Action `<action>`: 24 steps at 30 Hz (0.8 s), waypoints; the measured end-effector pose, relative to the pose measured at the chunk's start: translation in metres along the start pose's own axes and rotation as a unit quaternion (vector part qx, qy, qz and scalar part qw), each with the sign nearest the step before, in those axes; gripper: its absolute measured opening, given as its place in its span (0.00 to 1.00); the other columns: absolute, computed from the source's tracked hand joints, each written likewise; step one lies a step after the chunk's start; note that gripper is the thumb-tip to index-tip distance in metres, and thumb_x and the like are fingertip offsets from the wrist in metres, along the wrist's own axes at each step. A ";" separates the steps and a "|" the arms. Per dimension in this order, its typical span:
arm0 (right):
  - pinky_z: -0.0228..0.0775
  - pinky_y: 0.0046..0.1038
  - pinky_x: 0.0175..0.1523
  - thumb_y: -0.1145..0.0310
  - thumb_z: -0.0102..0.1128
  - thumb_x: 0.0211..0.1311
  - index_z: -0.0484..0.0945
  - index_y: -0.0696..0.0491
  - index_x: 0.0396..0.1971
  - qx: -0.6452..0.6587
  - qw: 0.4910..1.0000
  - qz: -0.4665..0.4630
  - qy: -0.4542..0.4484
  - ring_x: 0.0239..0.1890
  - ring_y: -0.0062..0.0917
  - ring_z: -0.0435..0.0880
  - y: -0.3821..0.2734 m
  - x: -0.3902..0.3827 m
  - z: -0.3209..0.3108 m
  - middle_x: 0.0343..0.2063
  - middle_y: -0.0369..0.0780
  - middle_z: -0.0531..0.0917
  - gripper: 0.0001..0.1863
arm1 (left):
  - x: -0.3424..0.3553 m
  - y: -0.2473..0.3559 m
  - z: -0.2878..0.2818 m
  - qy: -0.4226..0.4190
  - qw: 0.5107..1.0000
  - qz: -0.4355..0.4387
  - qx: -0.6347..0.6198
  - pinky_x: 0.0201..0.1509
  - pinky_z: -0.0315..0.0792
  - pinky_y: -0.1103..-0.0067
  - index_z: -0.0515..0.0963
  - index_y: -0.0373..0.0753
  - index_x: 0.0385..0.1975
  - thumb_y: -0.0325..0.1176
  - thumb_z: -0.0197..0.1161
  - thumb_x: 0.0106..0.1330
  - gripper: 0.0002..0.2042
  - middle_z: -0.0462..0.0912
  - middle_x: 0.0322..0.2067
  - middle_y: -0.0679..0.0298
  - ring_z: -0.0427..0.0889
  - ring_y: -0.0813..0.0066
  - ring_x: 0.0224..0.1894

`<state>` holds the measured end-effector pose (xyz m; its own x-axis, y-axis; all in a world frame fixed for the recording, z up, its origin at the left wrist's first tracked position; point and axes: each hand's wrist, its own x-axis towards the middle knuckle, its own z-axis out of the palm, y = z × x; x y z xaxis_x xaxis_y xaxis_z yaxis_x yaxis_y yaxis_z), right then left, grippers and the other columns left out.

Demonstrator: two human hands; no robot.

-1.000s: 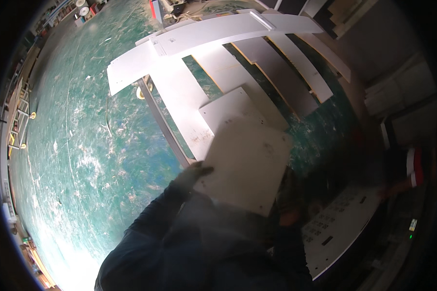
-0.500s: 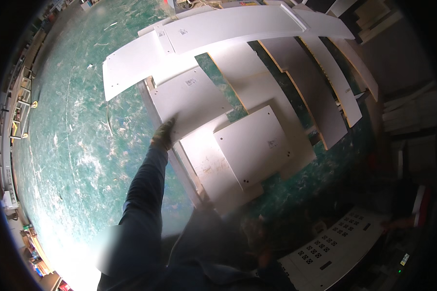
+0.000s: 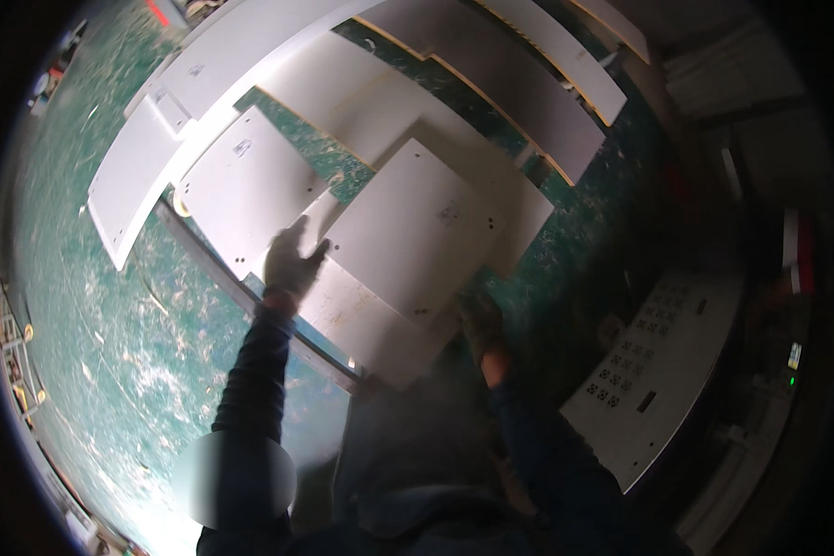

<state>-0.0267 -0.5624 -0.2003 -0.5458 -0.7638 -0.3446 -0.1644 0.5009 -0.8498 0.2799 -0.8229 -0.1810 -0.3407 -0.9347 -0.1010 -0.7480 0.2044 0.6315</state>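
Observation:
A square white board (image 3: 403, 227) with dark holes near its corners rests on a larger pale board (image 3: 357, 310) in front of me. To its left is another white board (image 3: 246, 185) with holes and a small label. My left hand (image 3: 292, 269), gloved, is between these two boards, thumb apart and fingers stretched, by the square board's left corner. In shadow at that board's near right edge is my right hand (image 3: 482, 326), also gloved, its fingers extended. Whether either hand touches the square board I cannot tell. No object shows within either hand.
A long white panel (image 3: 250, 56) spans the far left. Grey-brown (image 3: 500, 74) and narrow white panels (image 3: 565, 56) lie beyond. A grey rail (image 3: 208, 259) runs along the boards' left side. A white panel with square patterns (image 3: 690, 357) is at right, above green flooring (image 3: 93, 306).
My left hand has left the left board and moved toward the square board, its fingers spreading. My right hand has risen to the square board's near right edge. The view has shifted.

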 end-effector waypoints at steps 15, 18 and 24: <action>0.82 0.37 0.45 0.58 0.76 0.65 0.83 0.61 0.52 0.278 0.922 0.267 -0.024 0.43 0.33 0.89 -0.040 -0.004 0.025 0.44 0.45 0.89 0.24 | -0.021 0.055 0.031 -0.050 0.985 -0.166 0.012 0.64 0.76 0.66 0.78 0.39 0.63 0.52 0.72 0.64 0.32 0.91 0.48 0.55 0.86 0.57 0.58; 0.83 0.38 0.44 0.55 0.74 0.67 0.82 0.63 0.51 0.237 0.941 0.234 0.058 0.42 0.32 0.89 -0.048 -0.016 0.023 0.43 0.46 0.89 0.26 | -0.031 0.060 0.017 -0.039 0.990 -0.132 0.014 0.48 0.83 0.70 0.83 0.32 0.56 0.47 0.73 0.65 0.26 0.92 0.37 0.50 0.92 0.61 0.39; 0.83 0.37 0.43 0.56 0.73 0.66 0.77 0.63 0.57 0.278 0.945 0.168 0.037 0.40 0.32 0.89 -0.066 -0.067 -0.028 0.44 0.48 0.88 0.30 | -0.068 0.034 -0.004 -0.269 0.866 -0.099 -0.410 0.50 0.81 0.73 0.79 0.27 0.60 0.38 0.67 0.74 0.22 0.88 0.47 0.56 0.88 0.66 0.46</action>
<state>-0.0025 -0.5328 -0.1099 -0.5497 -0.5588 -0.6209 0.4740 0.4034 -0.7827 0.2802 -0.7533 -0.1492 -0.6326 -0.6125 -0.4740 -0.2405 -0.4264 0.8720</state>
